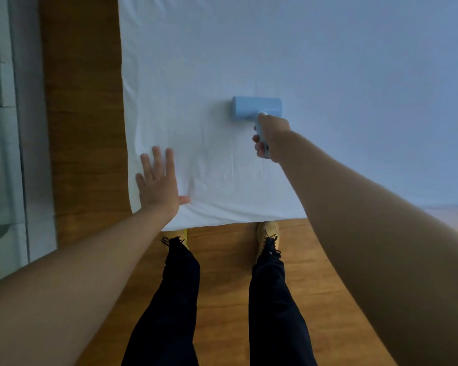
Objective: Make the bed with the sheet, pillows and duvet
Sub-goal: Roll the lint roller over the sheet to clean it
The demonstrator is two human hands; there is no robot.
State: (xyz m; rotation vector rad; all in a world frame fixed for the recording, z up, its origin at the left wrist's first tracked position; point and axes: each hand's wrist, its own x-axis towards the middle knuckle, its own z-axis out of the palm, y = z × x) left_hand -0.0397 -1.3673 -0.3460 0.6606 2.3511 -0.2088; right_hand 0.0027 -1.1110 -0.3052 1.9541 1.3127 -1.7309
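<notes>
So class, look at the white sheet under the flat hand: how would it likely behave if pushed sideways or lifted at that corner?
The sheet looks floppy: small creases run between the left hand and the blue handheld tool, so a push would probably bunch it. Lifted, the corner would likely drape. The flat palm seems to pin it.

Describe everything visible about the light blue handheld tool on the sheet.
The light blue handheld tool looks like smooth plastic: a wide cylindrical head with a slimmer handle running back toward the person, forming a T. Its head rests on the white sheet, near the bed's corner. The right hand grips the handle, hiding most of it. What it does is unclear.
</notes>
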